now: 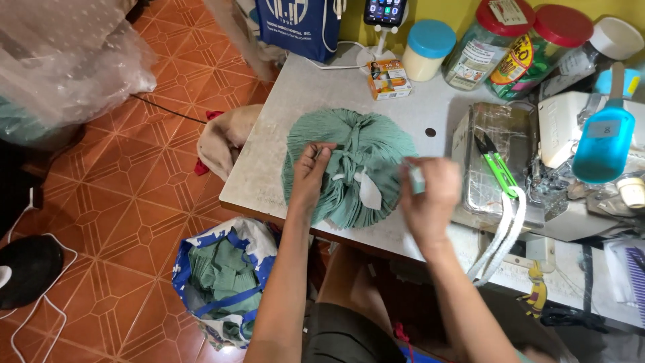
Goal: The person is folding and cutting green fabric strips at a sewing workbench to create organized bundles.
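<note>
Green fabric bundle [349, 168] lies on the grey table [295, 101], under both your hands.

Your left hand [310, 176] rests on the bundle's left half, fingers [322, 153] curled and pinched on a gathered fold near the middle. Your right hand [430, 196] hovers at the bundle's right edge, fingers closed around a small pale piece [416, 178]; what it is cannot be told. Two white tags [368, 189] lie on the fabric. On the floor, one blue-and-white bag [201, 269] holds more folded green cloth. Along the table's back edge stand two red-lidded jars [517, 47] and one blue-lidded jar [427, 48]. Green-handled scissors [498, 168] lie on a clear box to the right.
</note>
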